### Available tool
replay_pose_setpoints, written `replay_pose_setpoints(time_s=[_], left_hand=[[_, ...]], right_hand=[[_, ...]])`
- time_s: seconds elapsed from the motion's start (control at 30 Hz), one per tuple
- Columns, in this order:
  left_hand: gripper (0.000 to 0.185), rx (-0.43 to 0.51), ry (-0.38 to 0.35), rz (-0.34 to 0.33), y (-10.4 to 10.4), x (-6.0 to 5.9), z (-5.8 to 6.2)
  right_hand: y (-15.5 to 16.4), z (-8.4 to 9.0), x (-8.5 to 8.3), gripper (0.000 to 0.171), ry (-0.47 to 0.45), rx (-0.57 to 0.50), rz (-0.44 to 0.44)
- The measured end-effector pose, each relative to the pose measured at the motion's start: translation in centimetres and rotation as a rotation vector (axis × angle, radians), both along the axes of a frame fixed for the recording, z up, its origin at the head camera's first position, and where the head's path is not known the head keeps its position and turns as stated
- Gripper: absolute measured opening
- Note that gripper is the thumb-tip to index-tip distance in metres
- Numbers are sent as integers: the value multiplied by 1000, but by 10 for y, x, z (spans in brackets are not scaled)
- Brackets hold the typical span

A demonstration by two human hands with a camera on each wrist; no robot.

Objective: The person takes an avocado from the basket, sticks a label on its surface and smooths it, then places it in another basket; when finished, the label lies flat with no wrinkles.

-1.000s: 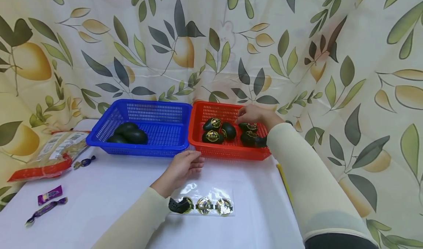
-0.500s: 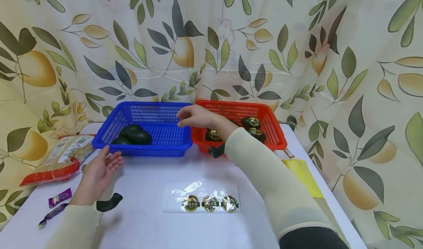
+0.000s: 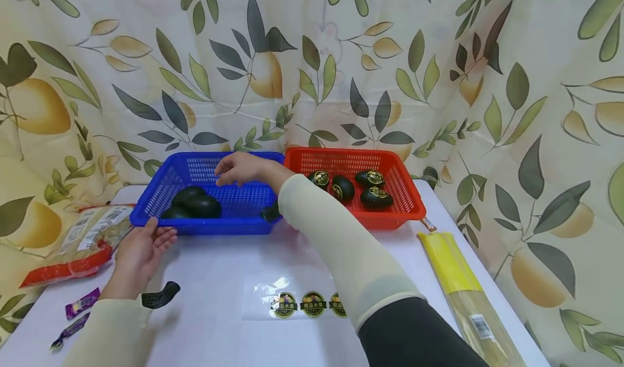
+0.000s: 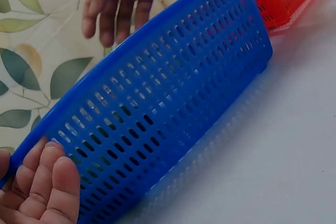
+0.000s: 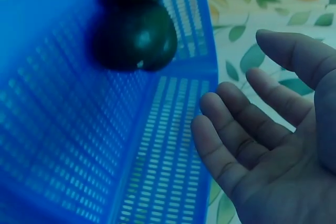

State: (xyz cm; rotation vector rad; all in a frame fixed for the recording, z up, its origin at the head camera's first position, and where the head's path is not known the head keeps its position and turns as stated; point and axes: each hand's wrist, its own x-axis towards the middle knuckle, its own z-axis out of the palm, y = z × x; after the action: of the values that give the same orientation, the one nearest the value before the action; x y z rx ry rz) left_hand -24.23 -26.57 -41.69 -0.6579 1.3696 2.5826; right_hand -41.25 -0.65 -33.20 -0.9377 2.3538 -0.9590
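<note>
The blue plastic basket (image 3: 234, 226) stands at the back left with several plain dark avocados (image 3: 205, 207) piled in its left part. My left hand (image 3: 138, 256) holds its front-left rim, thumb over the edge and fingers against the outer wall. My right hand (image 3: 246, 169) hovers over the blue basket, right of the avocados, fingers spread and loosely bent around nothing. Beside it stands the red basket (image 3: 390, 219); several avocados with gold labels (image 3: 376, 197) lie inside, partly hidden by my right arm. In front lies a clear sheet with round gold stickers (image 3: 313, 305).
A clear bag with a red end (image 3: 68, 267) lies left of the blue basket. Purple wrapped candies (image 3: 82, 303) are at the front left. A long yellow-topped package (image 3: 455, 269) lies along the right edge. A patterned curtain (image 3: 312, 58) hangs behind.
My right hand has moved left from above the red basket to over the blue one. My left hand has gone from the table's middle to the blue basket's front-left corner.
</note>
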Motion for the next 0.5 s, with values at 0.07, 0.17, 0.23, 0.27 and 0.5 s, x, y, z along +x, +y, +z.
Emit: replay_pose_setpoints(time_s=[0.07, 0.17, 0.23, 0.27, 0.5], left_hand=[[31, -33, -31, 5, 0, 1, -1], [26, -48, -72, 6, -1, 3, -4], [26, -50, -76, 4, -2, 4, -6], [27, -44, -73, 0, -3, 4, -7], [31, -72, -41, -1, -2, -5, -1]], right_hand=[[-5, -5, -8, 36, 10, -19, -10], [-12, -15, -21, 34, 83, -45, -22], [-19, -20, -29, 34, 141, -57, -29], [-24, -23, -33, 35, 165, -44, -27], [-57, -32, -44, 47, 90, 253, 66]])
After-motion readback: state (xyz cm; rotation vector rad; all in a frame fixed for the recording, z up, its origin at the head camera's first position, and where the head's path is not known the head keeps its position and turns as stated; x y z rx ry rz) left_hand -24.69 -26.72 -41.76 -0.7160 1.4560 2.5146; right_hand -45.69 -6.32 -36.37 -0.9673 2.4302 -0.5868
